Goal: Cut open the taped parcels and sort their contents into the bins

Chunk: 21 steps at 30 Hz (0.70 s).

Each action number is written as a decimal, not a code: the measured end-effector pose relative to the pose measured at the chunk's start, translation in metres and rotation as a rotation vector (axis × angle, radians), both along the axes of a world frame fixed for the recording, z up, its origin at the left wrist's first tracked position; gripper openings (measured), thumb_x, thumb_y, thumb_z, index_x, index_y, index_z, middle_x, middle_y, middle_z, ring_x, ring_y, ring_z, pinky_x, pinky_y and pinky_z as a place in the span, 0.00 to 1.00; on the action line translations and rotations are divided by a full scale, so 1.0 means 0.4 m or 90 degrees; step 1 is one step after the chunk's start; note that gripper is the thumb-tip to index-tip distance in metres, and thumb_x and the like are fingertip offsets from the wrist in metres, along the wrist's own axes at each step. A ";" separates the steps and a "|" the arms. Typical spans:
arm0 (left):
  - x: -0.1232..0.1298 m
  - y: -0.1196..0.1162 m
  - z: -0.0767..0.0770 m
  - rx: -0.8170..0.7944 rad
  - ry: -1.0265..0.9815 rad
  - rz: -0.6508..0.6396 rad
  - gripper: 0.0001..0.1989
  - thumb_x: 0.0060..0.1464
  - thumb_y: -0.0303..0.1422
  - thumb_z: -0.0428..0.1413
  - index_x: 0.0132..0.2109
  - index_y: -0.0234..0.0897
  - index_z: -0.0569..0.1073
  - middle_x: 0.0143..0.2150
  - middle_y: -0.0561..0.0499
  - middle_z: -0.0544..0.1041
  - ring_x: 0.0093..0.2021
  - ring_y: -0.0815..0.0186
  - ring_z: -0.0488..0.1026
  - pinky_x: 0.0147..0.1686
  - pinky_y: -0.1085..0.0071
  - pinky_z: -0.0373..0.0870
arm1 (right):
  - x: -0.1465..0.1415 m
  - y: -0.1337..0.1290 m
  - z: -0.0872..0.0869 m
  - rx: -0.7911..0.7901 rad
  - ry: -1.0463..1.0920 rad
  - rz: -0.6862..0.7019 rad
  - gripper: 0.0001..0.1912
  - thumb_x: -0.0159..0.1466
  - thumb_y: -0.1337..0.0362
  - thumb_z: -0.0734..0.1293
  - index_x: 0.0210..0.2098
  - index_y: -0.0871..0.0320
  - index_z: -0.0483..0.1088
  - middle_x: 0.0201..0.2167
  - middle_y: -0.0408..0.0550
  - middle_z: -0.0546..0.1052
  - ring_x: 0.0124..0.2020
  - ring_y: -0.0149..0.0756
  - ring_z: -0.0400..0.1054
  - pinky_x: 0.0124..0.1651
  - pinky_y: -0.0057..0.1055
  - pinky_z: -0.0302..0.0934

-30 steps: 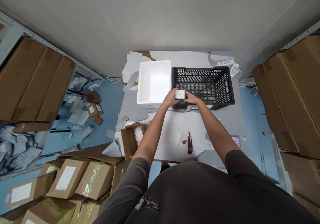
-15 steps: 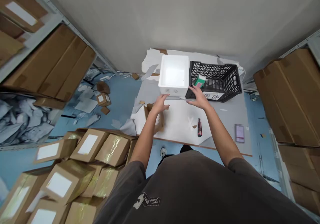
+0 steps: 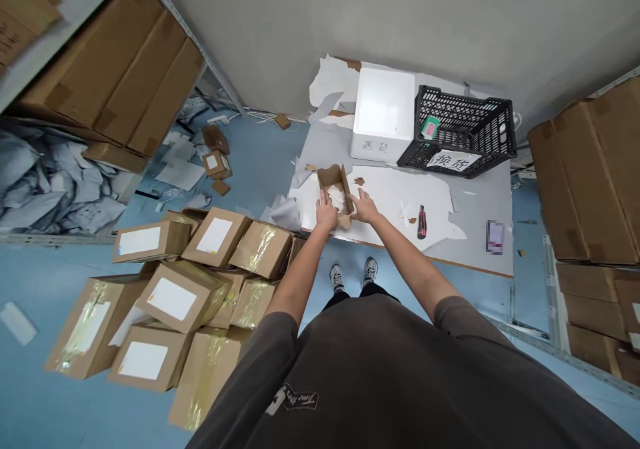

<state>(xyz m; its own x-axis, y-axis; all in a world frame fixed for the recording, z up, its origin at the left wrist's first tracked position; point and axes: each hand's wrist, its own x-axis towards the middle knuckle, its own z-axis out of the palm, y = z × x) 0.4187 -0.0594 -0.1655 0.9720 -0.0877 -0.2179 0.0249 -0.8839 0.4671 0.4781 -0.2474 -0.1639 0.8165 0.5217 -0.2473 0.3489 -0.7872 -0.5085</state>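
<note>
The left hand [image 3: 327,213] and right hand [image 3: 365,207] flank an open cardboard box [image 3: 329,175] (white material [image 3: 337,199] inside) on the counter [image 3: 477,212]; whether they grip it, one cannot tell.

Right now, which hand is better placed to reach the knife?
Probably the right hand: it is at the right side of the box, nearer the knife; the left hand is at the left.

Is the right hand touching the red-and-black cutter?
Apart. The head view shows white covering between the right hand and the cutter.
</note>
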 end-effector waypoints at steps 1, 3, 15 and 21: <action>-0.004 -0.005 -0.010 0.040 0.009 -0.005 0.14 0.63 0.33 0.64 0.53 0.37 0.89 0.75 0.31 0.72 0.86 0.32 0.40 0.79 0.30 0.48 | -0.017 0.011 -0.013 -0.047 0.014 -0.005 0.45 0.59 0.63 0.84 0.72 0.49 0.68 0.80 0.64 0.57 0.77 0.65 0.57 0.73 0.62 0.63; -0.008 -0.016 -0.022 0.105 0.026 -0.044 0.18 0.68 0.29 0.57 0.56 0.32 0.88 0.77 0.30 0.70 0.87 0.37 0.37 0.81 0.37 0.47 | -0.044 0.025 -0.027 -0.108 0.027 -0.021 0.40 0.65 0.63 0.80 0.74 0.50 0.67 0.78 0.64 0.59 0.76 0.60 0.59 0.72 0.56 0.65; -0.048 -0.001 0.021 0.176 -0.023 -0.175 0.18 0.67 0.21 0.54 0.50 0.30 0.89 0.69 0.30 0.79 0.87 0.40 0.47 0.79 0.42 0.57 | -0.108 -0.008 -0.003 -0.144 -0.009 -0.030 0.31 0.72 0.62 0.73 0.72 0.53 0.68 0.66 0.60 0.75 0.61 0.54 0.74 0.58 0.41 0.72; -0.048 -0.006 0.133 0.157 -0.115 -0.199 0.16 0.66 0.22 0.55 0.49 0.34 0.88 0.74 0.35 0.75 0.87 0.40 0.45 0.77 0.41 0.61 | -0.121 -0.045 0.099 -0.085 -0.083 -0.062 0.42 0.64 0.57 0.80 0.74 0.52 0.68 0.74 0.63 0.68 0.69 0.61 0.67 0.60 0.49 0.74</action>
